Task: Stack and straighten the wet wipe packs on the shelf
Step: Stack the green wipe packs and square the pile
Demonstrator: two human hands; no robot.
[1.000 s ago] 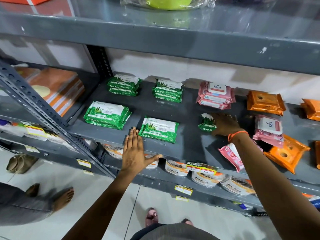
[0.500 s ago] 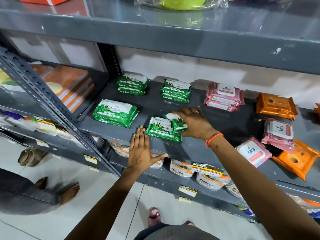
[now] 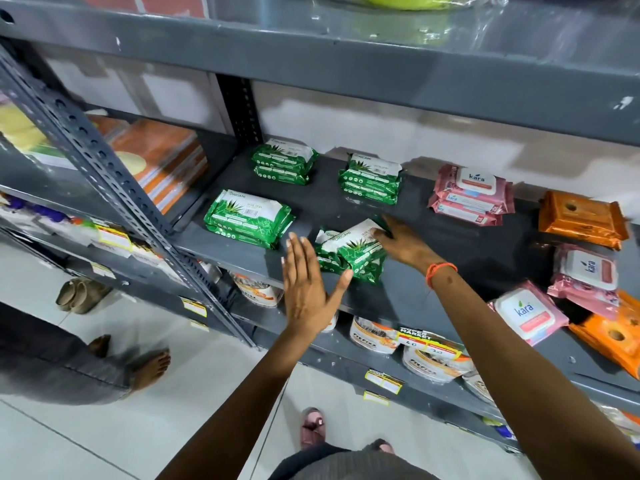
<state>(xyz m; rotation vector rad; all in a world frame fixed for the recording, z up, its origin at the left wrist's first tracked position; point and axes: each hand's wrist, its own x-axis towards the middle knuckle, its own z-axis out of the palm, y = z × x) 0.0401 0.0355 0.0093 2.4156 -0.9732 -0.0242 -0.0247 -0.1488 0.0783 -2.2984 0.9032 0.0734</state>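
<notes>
On the grey shelf [image 3: 450, 271] a green wet wipe pack [image 3: 356, 254] lies crooked on top of another green pack [image 3: 329, 263] near the front edge. My right hand [image 3: 405, 242] grips the top pack's far end. My left hand [image 3: 306, 289] is flat with fingers apart, its thumb touching the packs' near side. Other green stacks sit at front left [image 3: 247, 218], back left [image 3: 282, 164] and back middle [image 3: 370, 178]. Pink packs are stacked at the back [image 3: 472, 194]; loose pink ones lie at right [image 3: 530, 311] [image 3: 587, 275].
Orange packs lie at the back right [image 3: 581, 218] and front right [image 3: 616, 336]. A slanted perforated steel brace [image 3: 114, 174] crosses left of the shelf. Round tubs [image 3: 429, 358] fill the shelf below. Another person's bare foot [image 3: 149, 367] rests on the floor at left.
My right hand carried a green pack leftward from the shelf's middle and set it on the front green pack. My left hand moved up against that stack.
</notes>
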